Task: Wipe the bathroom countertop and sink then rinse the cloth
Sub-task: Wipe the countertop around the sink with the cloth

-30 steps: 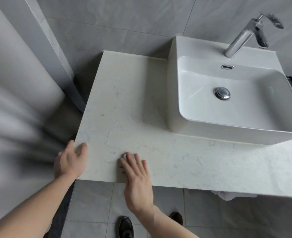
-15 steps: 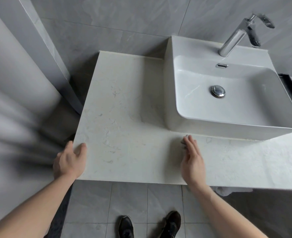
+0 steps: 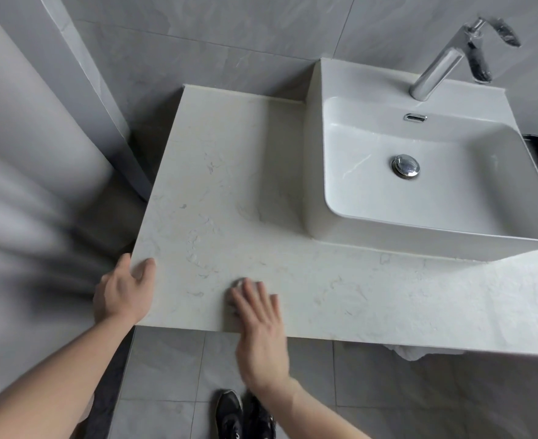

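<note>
Pressing a small grey cloth flat against the pale marble countertop, a person's right hand works the near edge of the bathroom vanity. Only a sliver of the cloth shows, peeking out past the fingertips on their far left side; the rest lies hidden under the palm. The fingers are stretched out, slightly spread and laid flat rather than curled, a posture that seems meant to spread pressure across the cloth for a wiping pass, not to lift it.

The left hand sits well to the left of those fingers at the counter's front corner, thumb on top of the slab and the other fingers wrapped over its side edge. It is clamped on the stone, apparently bracing the body while the other arm sweeps.

Beyond and to the right of the fingertips stands the white vessel sink, raised above the slab, so its front wall would block any straight stroke away from the body on that side. Its basin holds a chrome drain plug, with a chrome tap rising behind; both appear dry, and the rinse looks still to come.

The open stretch of counter ahead of the fingers is bare. Below the slab's edge, to the right of the wrist, a scrap of white fabric hangs, and black shoes stand on the grey floor tiles.
</note>
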Motion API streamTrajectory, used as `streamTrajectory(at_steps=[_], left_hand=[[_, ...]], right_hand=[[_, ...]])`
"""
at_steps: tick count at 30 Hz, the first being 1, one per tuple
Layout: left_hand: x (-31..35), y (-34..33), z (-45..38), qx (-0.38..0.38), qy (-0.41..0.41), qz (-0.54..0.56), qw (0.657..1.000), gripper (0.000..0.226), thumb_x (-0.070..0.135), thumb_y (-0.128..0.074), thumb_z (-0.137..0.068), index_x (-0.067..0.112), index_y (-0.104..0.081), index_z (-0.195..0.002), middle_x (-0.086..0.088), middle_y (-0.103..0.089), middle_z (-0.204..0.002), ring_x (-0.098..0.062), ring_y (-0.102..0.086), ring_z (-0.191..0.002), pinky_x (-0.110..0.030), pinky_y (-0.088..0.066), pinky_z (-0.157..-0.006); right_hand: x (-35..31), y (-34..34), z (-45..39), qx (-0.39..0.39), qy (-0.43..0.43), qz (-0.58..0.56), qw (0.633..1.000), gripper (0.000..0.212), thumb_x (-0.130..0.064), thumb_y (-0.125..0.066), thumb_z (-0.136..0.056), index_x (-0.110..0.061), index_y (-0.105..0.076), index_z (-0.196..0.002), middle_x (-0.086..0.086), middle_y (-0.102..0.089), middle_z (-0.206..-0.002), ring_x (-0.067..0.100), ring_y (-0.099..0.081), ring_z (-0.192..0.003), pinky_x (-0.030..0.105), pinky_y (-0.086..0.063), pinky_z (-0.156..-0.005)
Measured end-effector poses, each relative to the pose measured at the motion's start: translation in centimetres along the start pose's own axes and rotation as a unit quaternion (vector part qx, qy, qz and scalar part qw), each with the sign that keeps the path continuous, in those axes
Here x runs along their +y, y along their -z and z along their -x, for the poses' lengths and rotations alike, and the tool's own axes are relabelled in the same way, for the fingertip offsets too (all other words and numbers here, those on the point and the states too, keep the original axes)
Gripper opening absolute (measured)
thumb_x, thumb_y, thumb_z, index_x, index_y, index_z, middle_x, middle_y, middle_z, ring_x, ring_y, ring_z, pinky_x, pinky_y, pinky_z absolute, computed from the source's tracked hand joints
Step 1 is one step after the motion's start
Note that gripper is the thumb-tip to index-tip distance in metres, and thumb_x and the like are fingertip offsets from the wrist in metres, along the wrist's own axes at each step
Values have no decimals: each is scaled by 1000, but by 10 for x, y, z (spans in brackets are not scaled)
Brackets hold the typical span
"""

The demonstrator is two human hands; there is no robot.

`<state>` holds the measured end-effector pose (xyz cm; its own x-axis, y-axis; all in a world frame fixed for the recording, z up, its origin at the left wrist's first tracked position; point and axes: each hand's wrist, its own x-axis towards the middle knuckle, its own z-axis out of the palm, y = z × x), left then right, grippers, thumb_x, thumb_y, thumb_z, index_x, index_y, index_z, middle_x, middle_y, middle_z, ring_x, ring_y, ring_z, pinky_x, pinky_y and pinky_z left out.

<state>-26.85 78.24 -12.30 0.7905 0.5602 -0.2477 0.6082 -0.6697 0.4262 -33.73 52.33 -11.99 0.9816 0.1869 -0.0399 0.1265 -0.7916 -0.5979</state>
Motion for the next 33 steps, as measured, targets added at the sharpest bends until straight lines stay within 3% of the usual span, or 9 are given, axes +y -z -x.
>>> streamTrajectory(at_steps=[3, 7, 10, 14, 18, 21, 25, 30, 33], left_hand=[[1, 0, 0, -4, 6, 2, 1000, 45, 65, -32, -90, 22, -45, -95, -26, -66, -107, -49, -56, -102, -46, -42, -77], [2, 3, 1, -5, 12, 9, 1000, 45, 64, -32, -90, 23, -48, -97, -25, -67, -108, -48, -57, -102, -46, -40, -78], [6, 5, 3, -4, 14, 12, 1000, 47, 63, -34, -91, 22, -53, -103, -24, -68, -110, -48, -57, -104, -46, -40, -79], [11, 8, 6, -9, 25, 13, 1000, 53, 62, -36, -91, 17, -56, -111, -26, -67, -116, -49, -56, -109, -47, -41, -83], [13, 8, 6, -26, 50, 12, 998, 75, 65, -33, -89, 15, -52, -142, -23, -60, -140, -46, -49, -128, -50, -41, -101], [13, 8, 5, -32, 68, 20, 997, 82, 66, -32, -89, 16, -46, -152, -20, -56, -148, -43, -45, -137, -49, -38, -108], [17, 11, 5, -22, 71, 38, 997, 54, 47, -42, -104, 10, -54, -141, -24, -60, -140, -43, -46, -133, -48, -39, -104], [9, 10, 0, -25, 74, 74, 994, 58, 54, -27, -96, 18, -62, -126, -21, -65, -131, -42, -49, -121, -47, -40, -97], [8, 10, 0, -9, 58, 99, 993, 41, 50, -28, -97, 22, -58, -95, -22, -69, -113, -44, -52, -106, -46, -41, -85]], right_hand=[[-25, -11, 0, -31, 50, -26, 998, 82, 8, -47, -76, -27, -47, -150, -11, -31, -168, 20, -15, -160, 39, -8, -129], [-20, 12, -20, -33, 53, -105, 992, 80, 15, -41, -73, -19, -54, -144, -7, -44, -159, 19, -35, -152, 19, -8, -124], [-6, 28, -67, -21, 26, -117, 993, 78, 13, -37, -86, -24, -48, -153, -9, -34, -167, 18, -24, -158, 32, -17, -129], [-7, 34, -159, 7, 41, -88, 995, 63, 10, -40, -94, -18, -53, -150, -1, -42, -164, 31, -31, -155, 46, -32, -125], [-23, 22, -220, -72, 84, -30, 993, 72, 8, -40, -86, -16, -47, -154, 2, -36, -167, 35, -25, -157, 47, -21, -128], [-29, 3, -231, -98, 169, 48, 980, 63, -3, -42, -88, -13, -52, -149, 4, -41, -162, 35, -31, -151, 51, -24, -122], [-25, -7, -190, -139, 254, 65, 955, 55, -14, -41, -104, -22, -39, -158, -1, -28, -170, 25, -17, -160, 46, -8, -130], [-14, 1, -111, -223, 330, 38, 916, 79, -5, -52, -85, -24, -37, -159, -2, -22, -172, 19, -12, -161, 43, -6, -132], [-4, 3, -81, -254, 353, 29, 900, 80, -3, -46, -83, -26, -37, -159, -5, -21, -172, 15, -8, -161, 41, -6, -132]])
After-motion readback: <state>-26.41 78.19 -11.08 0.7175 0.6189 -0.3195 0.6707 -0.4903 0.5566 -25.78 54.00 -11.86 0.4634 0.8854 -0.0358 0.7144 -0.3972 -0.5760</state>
